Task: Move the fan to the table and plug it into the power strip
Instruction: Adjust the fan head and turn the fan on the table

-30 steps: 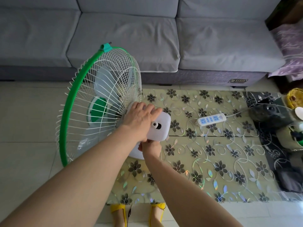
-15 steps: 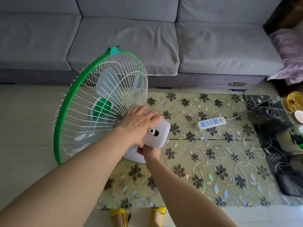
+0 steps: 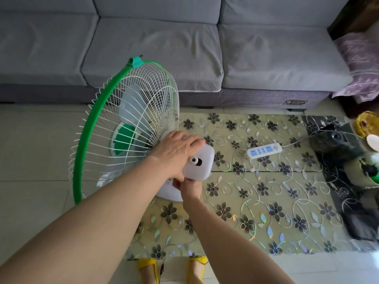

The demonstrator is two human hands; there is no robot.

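A fan (image 3: 125, 128) with a green rim, white wire cage and white motor housing stands at the left end of a low table (image 3: 266, 201) covered in a flowered sheet. My left hand (image 3: 176, 152) lies over the top of the motor housing and grips it. Under the housing, my right hand (image 3: 189, 186) is closed on the fan's neck above its round white base. A white power strip (image 3: 264, 150) with blue sockets lies on the table to the right of the fan, its cord running off to the right. The fan's plug and cord are hidden.
A grey sofa (image 3: 184, 48) runs along the far side. At the table's right end sit a dark cloth, a yellow wire basket (image 3: 367, 124) and some containers. Pale floor tiles lie to the left. My feet in yellow sandals (image 3: 172, 269) show at the bottom edge.
The fan has shifted a little to the right and further onto the table, with both hands still holding it. The view has tilted slightly.
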